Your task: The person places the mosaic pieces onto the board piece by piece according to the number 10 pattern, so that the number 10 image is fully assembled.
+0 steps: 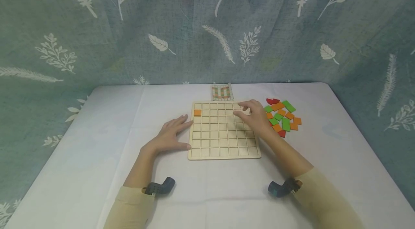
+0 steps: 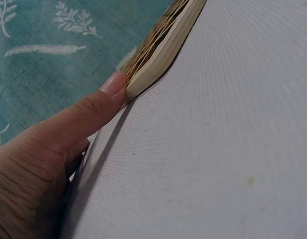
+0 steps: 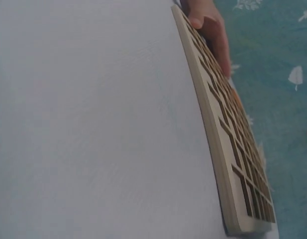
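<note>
A pale wooden grid board lies on the white table, with one orange square tile in a cell near its far left corner. My left hand rests on the table at the board's left side, fingers spread. Its thumb touches the edge near the board's front left corner. Over the board's far right part hovers my right hand, thumb and index finger apart with nothing visible between them. The right wrist view shows the board from its side, with the left hand at its far end.
Several green, orange and red tiles lie scattered right of the board, partly behind the right hand. A small card with a coloured checked pattern lies beyond the board. A leaf-patterned cloth hangs behind the table.
</note>
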Action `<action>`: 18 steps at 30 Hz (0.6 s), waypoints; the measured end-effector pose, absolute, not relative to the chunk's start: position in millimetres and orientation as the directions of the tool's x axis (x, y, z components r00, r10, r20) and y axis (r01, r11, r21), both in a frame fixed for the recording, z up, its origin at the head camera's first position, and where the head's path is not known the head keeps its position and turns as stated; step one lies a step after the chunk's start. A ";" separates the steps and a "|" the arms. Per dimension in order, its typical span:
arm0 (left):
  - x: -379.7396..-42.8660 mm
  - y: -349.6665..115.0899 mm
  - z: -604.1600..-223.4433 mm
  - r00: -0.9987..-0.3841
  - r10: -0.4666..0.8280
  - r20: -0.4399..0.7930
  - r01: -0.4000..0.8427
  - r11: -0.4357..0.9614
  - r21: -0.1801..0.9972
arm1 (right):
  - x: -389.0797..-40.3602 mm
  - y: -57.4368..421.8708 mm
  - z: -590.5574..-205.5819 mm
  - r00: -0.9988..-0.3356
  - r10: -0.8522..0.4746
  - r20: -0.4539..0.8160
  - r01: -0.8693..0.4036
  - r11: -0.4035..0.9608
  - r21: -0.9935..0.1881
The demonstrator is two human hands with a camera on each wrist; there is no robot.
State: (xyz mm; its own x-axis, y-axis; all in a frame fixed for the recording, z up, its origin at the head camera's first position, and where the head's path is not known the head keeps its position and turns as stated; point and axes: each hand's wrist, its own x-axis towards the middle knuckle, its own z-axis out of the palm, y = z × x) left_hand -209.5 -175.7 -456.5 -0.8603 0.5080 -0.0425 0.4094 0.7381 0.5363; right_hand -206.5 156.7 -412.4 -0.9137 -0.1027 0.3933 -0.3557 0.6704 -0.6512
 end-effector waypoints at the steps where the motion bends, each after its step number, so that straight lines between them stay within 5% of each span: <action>1: -209.5 -175.7 -456.4 -0.861 0.507 -0.043 0.408 0.738 0.537 | -204.3 159.2 -412.4 -0.910 -0.099 0.401 -0.361 0.664 -0.654; 7: -209.1 -175.8 -456.7 -0.860 0.508 -0.053 0.404 0.739 0.540 | -188.5 173.0 -414.7 -0.897 -0.062 0.438 -0.367 0.654 -0.661; 18: -211.6 -176.7 -456.5 -0.857 0.510 -0.071 0.402 0.749 0.528 | -153.7 208.2 -417.7 -0.954 0.021 0.300 -0.200 0.700 -0.685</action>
